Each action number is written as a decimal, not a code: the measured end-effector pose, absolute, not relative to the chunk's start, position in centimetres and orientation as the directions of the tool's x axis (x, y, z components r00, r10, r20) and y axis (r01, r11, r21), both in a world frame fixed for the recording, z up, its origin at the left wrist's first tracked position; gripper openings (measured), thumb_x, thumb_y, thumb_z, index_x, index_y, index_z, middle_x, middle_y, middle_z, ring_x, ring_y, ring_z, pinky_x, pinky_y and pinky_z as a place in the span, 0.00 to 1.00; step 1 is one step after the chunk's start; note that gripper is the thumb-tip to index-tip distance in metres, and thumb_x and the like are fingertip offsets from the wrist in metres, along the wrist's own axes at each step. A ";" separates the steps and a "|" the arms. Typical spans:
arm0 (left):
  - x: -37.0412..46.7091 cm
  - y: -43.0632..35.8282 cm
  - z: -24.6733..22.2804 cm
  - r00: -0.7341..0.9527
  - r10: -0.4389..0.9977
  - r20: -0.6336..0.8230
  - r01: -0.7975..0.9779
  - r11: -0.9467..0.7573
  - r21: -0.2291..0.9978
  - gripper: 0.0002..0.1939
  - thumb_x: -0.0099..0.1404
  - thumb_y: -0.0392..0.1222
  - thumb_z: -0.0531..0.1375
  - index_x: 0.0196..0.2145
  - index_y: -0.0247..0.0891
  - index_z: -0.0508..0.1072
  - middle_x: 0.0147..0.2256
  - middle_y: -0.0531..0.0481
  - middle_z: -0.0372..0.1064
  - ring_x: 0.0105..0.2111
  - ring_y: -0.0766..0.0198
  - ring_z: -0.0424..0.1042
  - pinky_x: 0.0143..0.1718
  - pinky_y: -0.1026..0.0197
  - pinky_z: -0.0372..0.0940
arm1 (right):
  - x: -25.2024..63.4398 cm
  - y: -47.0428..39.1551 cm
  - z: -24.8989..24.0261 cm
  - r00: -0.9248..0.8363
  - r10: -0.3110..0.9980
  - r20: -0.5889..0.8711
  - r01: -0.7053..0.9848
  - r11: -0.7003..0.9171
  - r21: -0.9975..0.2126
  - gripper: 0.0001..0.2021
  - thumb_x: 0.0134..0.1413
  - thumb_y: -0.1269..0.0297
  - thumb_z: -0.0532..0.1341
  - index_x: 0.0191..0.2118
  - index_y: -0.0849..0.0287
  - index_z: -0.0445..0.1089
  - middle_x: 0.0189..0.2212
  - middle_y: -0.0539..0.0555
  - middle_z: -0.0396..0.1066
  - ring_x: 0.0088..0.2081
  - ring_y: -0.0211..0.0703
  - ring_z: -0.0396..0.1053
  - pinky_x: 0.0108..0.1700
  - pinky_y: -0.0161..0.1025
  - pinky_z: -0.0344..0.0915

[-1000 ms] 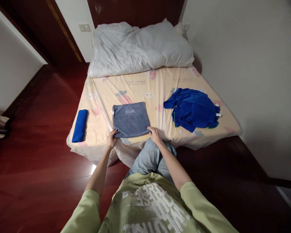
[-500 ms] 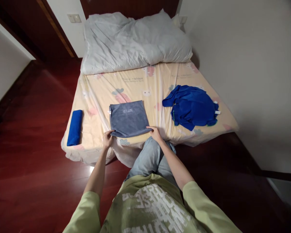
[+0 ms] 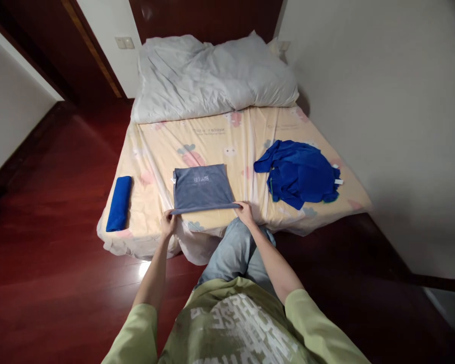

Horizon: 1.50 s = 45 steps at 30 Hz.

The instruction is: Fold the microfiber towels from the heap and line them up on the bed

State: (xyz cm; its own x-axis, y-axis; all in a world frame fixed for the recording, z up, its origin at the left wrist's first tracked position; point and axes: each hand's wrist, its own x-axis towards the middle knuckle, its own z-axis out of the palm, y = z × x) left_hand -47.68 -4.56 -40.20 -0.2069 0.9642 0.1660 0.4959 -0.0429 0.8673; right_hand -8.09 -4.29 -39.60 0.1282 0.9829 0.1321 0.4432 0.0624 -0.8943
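Note:
A grey towel (image 3: 202, 188) with pale lettering lies folded in a rectangle on the bed, its near edge turned up in a narrow strip. My left hand (image 3: 168, 222) pinches the near left corner of that edge, and my right hand (image 3: 244, 212) grips the near right corner. Both hands are closed, and the strip is stretched straight between them. Left of the towel rests a blue folded cloth (image 3: 119, 203), long and narrow. To the right, a crumpled blue cloth (image 3: 301, 172) with a white tag is heaped on the sheet.
The bed (image 3: 227, 136) has a yellow sheet printed with carrots and rabbits. A bunched white quilt (image 3: 216, 76) lies at its far end, before a dark headboard (image 3: 208, 17). A white wall (image 3: 387, 111) runs along the right, and dark red floor (image 3: 60, 253) borders the left.
The towel's near edge has been lifted slightly and pulled taut into a straight strip, with both hands still holding its corners. The whole view has shifted slightly.

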 end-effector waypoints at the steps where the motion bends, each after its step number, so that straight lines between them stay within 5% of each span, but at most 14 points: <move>1: -47.6 -4.6 -40.2 -0.234 0.960 0.152 0.501 -0.016 0.865 0.15 0.64 0.51 0.57 0.29 0.38 0.74 0.28 0.48 0.70 0.31 0.59 0.70 0.33 0.59 0.66 | -8.2 -4.5 -39.5 0.157 0.980 0.121 0.437 0.041 -0.898 0.11 0.52 0.63 0.59 0.36 0.60 0.77 0.33 0.56 0.76 0.34 0.45 0.70 0.38 0.38 0.67; 8: -47.2 -5.0 -39.3 -0.271 0.958 0.093 0.442 0.038 0.896 0.20 0.64 0.56 0.57 0.23 0.39 0.67 0.21 0.53 0.59 0.24 0.64 0.60 0.26 0.63 0.57 | -8.5 -4.7 -39.9 0.196 0.972 0.126 0.474 0.018 -0.880 0.20 0.58 0.47 0.57 0.24 0.57 0.66 0.19 0.48 0.63 0.23 0.38 0.57 0.27 0.34 0.55; 17: -47.3 -5.2 -39.9 -0.322 0.944 0.073 0.374 0.056 0.926 0.21 0.61 0.59 0.61 0.38 0.37 0.75 0.30 0.48 0.72 0.29 0.61 0.70 0.32 0.60 0.66 | -8.5 -3.2 -40.0 0.162 0.980 0.119 0.582 0.003 -0.813 0.17 0.61 0.52 0.55 0.35 0.58 0.74 0.30 0.57 0.77 0.31 0.47 0.73 0.38 0.39 0.70; 22: -47.2 -5.2 -40.1 -0.337 0.938 0.074 0.391 0.068 0.918 0.21 0.63 0.58 0.59 0.36 0.36 0.76 0.30 0.47 0.73 0.31 0.60 0.71 0.35 0.59 0.68 | -8.5 -2.9 -40.2 0.196 0.974 0.118 0.558 -0.012 -0.830 0.13 0.60 0.57 0.57 0.38 0.59 0.76 0.37 0.60 0.80 0.38 0.50 0.77 0.43 0.42 0.72; 31: -47.1 -5.1 -40.3 -0.379 0.922 0.079 0.401 0.087 0.912 0.18 0.64 0.56 0.60 0.35 0.37 0.75 0.30 0.48 0.72 0.32 0.60 0.71 0.38 0.58 0.68 | -8.6 -2.7 -40.5 0.184 0.979 0.093 0.612 -0.039 -0.790 0.12 0.63 0.61 0.56 0.41 0.59 0.76 0.40 0.61 0.79 0.41 0.51 0.76 0.49 0.44 0.71; 38: -46.2 -5.8 -39.5 -0.411 0.899 0.151 0.381 0.019 0.924 0.23 0.67 0.54 0.59 0.53 0.37 0.68 0.41 0.44 0.71 0.37 0.60 0.72 0.40 0.59 0.70 | -9.7 -4.8 -37.3 0.147 0.938 0.313 0.729 0.111 -0.676 0.18 0.68 0.63 0.51 0.56 0.58 0.71 0.52 0.62 0.73 0.57 0.53 0.68 0.63 0.51 0.61; 42: -45.2 -7.7 -38.0 -0.145 0.930 0.339 0.625 -0.180 0.760 0.19 0.70 0.49 0.57 0.54 0.39 0.70 0.55 0.37 0.67 0.57 0.51 0.67 0.59 0.47 0.63 | -10.4 -6.3 -36.1 -0.080 0.955 0.287 0.724 0.253 -0.641 0.20 0.65 0.67 0.54 0.58 0.55 0.72 0.58 0.57 0.71 0.61 0.51 0.65 0.67 0.50 0.58; 45: -44.2 -8.0 -37.0 0.197 0.932 0.306 0.712 -0.350 0.609 0.21 0.71 0.42 0.54 0.60 0.40 0.69 0.63 0.39 0.62 0.67 0.49 0.56 0.67 0.43 0.54 | -10.6 -6.3 -36.3 -0.190 0.951 0.245 0.728 0.304 -0.614 0.23 0.61 0.71 0.56 0.60 0.53 0.71 0.63 0.54 0.67 0.65 0.50 0.61 0.69 0.53 0.55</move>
State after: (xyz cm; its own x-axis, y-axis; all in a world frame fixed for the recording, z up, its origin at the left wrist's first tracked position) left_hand -44.24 -8.04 -36.96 0.1965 0.9315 0.3060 0.7121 -0.3502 0.6086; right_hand -10.62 -6.34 -36.34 -0.1898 0.9507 0.2454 0.7284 0.3039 -0.6141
